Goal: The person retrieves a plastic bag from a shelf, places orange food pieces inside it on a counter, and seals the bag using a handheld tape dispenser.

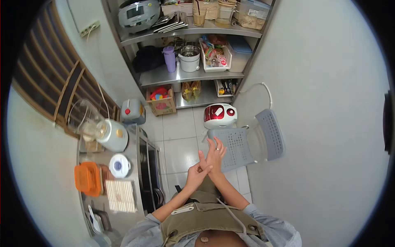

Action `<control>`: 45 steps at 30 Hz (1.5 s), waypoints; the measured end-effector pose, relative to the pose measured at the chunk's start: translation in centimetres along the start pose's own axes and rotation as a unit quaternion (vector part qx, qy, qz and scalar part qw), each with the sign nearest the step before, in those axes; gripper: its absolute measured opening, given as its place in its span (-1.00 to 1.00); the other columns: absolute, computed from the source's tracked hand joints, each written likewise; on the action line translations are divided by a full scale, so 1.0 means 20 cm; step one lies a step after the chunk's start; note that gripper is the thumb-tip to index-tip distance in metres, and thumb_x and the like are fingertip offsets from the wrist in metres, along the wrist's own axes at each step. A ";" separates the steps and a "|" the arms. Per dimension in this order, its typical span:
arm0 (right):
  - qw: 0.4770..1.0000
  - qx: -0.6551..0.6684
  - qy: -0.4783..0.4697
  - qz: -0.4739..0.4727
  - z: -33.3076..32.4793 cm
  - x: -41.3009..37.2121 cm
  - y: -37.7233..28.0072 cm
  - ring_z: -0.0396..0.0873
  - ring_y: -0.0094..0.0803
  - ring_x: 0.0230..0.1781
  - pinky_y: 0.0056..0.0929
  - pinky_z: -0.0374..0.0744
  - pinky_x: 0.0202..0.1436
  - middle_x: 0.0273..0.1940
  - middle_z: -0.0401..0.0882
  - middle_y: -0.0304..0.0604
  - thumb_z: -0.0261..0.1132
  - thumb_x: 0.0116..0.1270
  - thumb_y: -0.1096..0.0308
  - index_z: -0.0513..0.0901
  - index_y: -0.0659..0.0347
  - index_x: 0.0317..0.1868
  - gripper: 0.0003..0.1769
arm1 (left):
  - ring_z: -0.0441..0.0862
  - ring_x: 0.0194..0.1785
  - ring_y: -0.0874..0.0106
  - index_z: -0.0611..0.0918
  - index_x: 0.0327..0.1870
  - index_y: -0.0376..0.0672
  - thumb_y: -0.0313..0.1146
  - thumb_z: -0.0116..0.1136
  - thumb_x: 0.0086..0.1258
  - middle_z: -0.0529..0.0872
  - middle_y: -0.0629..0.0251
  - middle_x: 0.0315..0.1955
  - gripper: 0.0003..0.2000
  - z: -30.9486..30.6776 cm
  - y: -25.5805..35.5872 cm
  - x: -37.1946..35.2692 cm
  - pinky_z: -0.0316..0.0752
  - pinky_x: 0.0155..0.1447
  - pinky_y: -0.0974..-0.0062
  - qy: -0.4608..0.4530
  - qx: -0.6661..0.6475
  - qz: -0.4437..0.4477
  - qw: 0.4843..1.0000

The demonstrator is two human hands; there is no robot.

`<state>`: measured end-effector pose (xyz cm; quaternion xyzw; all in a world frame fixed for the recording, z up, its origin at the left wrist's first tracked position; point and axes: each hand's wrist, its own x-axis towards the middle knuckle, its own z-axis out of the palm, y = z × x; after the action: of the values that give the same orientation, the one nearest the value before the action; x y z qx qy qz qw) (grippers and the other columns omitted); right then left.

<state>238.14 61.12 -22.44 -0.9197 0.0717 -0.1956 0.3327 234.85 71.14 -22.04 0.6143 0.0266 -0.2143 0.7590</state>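
In the middle of the head view my two hands meet in front of my body. My left hand [196, 176] is closed around the base of my right hand, near the wrist. My right hand [214, 156] has its fingers stretched out and apart, with a ring on one finger, and holds nothing. Beyond and beneath my hands is a grey chair [235, 144] with a perforated seat and back. I wear an olive apron [205, 216] over grey sleeves.
To the left, a metal table [142, 197] carries a blender [113, 136], an orange container [87, 179] and a white round-lidded container [119, 165]. Ahead stands a metal shelf [164, 77] with a rice cooker [140, 15]. A red-and-white appliance [220, 116] sits on the tiled floor.
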 end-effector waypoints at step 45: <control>0.912 -0.348 -0.216 0.029 1.31 3.38 1.37 0.66 -0.21 -0.15 -0.24 0.62 -0.16 -0.20 0.69 -0.11 0.24 0.10 0.21 0.69 -0.04 -0.19 -0.75 | 0.17 -0.60 0.70 0.36 -0.59 -0.03 -0.27 0.06 0.38 0.27 0.57 -0.70 -0.71 -0.65 0.05 2.70 0.10 -0.48 0.68 0.028 0.075 -0.183 0.980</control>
<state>310.54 37.65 -37.13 -0.9946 0.0881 0.0552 0.0043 287.05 67.82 -40.75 0.6597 0.1436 -0.3336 0.6579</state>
